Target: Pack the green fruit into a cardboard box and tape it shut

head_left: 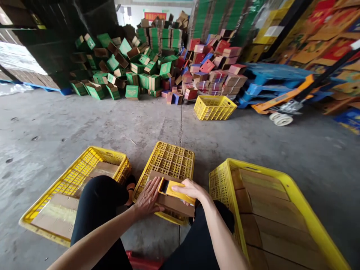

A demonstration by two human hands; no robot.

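Note:
A flat brown cardboard piece (pixel 176 205), perhaps a folded carton, lies across the near part of an upturned yellow crate (pixel 174 155) between my knees. My left hand (pixel 148 197) rests flat on its left end, fingers stretched out and holding nothing. In my right hand (pixel 191 190) is a yellow tape dispenser (pixel 176 189) with a dark part at its front, lying on or just over the cardboard. My right fingers wrap round its body, and their undersides are mostly hidden. The dispenser's front end is close beside my left fingertips.
Yellow crates with brown cartons stand on the left (pixel 92 152) and right (pixel 281 176). Another yellow crate (pixel 215 108) sits farther ahead. Behind it are piles of green boxes (pixel 132 92) and red boxes (pixel 208 65), blue pallets (pixel 275 77) and an orange pallet jack (pixel 284 99).

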